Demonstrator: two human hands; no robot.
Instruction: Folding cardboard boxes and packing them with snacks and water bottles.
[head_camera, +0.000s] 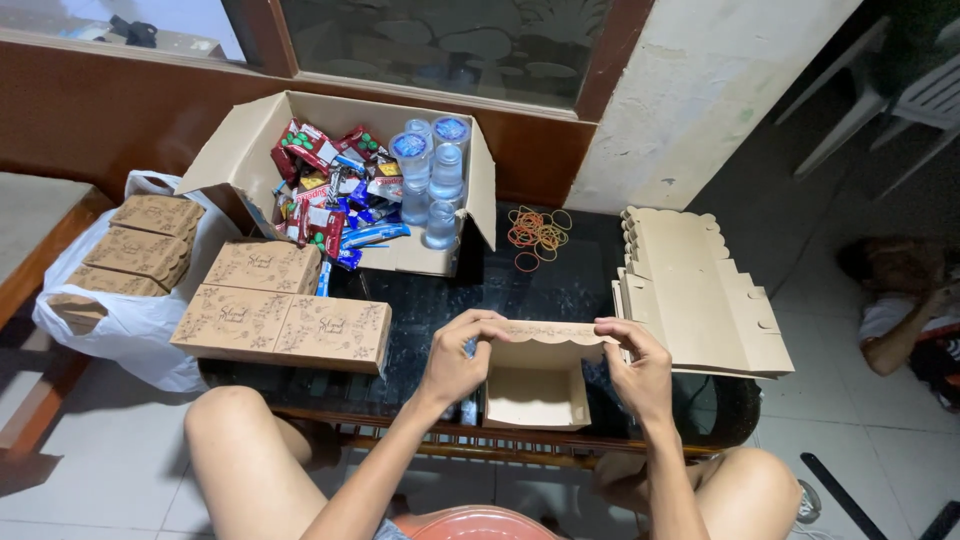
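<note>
Big carton (250, 140) at desk (560, 290) far edge holds snack packets (330, 205) and water cups (432, 180). Small open box (535, 395) at near edge is empty. My left hand (455, 362) and right hand (640, 372) pinch its scalloped flap, fingers (490, 322) clamped on cardboard.

The near wall of the small open box (535, 385) is hidden behind the left hand (455, 365) and right hand (640, 375), whose fingertips fold out of sight over its scalloped flap. The snack packets (335, 195) in the big carton (245, 150) are too jumbled and small to tell apart. A person on the floor (905, 300) is cut off by the right edge. The white chairs (900, 90) are cropped at the top corner
</note>
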